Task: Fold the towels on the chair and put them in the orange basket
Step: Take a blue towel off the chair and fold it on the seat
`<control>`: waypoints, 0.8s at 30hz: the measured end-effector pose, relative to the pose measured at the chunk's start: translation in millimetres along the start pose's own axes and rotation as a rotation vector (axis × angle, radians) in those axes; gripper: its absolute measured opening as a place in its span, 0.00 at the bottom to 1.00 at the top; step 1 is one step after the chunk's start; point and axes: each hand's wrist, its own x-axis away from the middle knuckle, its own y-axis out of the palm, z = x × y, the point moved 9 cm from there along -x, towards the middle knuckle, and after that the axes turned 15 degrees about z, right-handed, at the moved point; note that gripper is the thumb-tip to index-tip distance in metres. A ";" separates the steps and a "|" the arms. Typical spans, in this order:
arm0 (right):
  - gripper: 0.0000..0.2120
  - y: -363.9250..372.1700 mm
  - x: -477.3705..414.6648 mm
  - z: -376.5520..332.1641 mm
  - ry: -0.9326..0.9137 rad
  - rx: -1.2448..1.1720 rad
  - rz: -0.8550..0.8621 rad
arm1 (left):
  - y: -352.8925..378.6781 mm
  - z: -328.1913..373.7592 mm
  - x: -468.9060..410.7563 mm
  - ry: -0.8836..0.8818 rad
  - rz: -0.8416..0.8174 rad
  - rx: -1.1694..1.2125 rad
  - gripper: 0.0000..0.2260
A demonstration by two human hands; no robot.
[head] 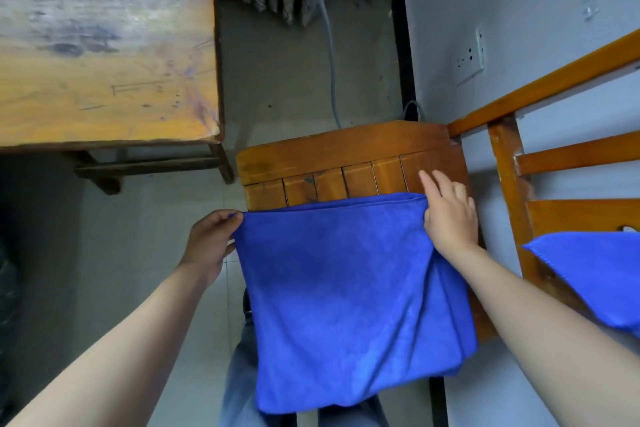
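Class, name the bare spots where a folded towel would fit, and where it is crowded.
Bare: the wooden table top, left; the chair seat strip beyond the blue towel. Crowded: the near seat, under that towel, left hand and right hand.

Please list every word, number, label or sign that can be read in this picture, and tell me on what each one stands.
There is no readable text in this view.
Wooden table: only scratches and stains, no letters.
Wall socket: any marking on it is too small to read.
Blue towel and wooden chair: no label or print shows.
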 end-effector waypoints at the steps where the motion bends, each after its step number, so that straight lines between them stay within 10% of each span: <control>1: 0.27 0.6 0.3 -2.3 -0.052 0.039 -0.013 | -1.7 0.8 0.2 0.007 -0.005 0.000 0.06; 9: 0.12 -24.1 -0.6 9.5 -0.013 0.185 -0.014 | -29.9 15.7 22.7 0.092 0.064 0.021 0.06; 16: 0.07 -113.6 20.7 11.4 0.432 -0.518 0.239 | -87.7 62.2 91.7 0.264 0.049 0.200 0.08; 24: 0.14 -288.5 37.3 2.3 0.508 -1.155 0.656 | -158.9 162.4 210.0 0.630 -0.006 0.320 0.10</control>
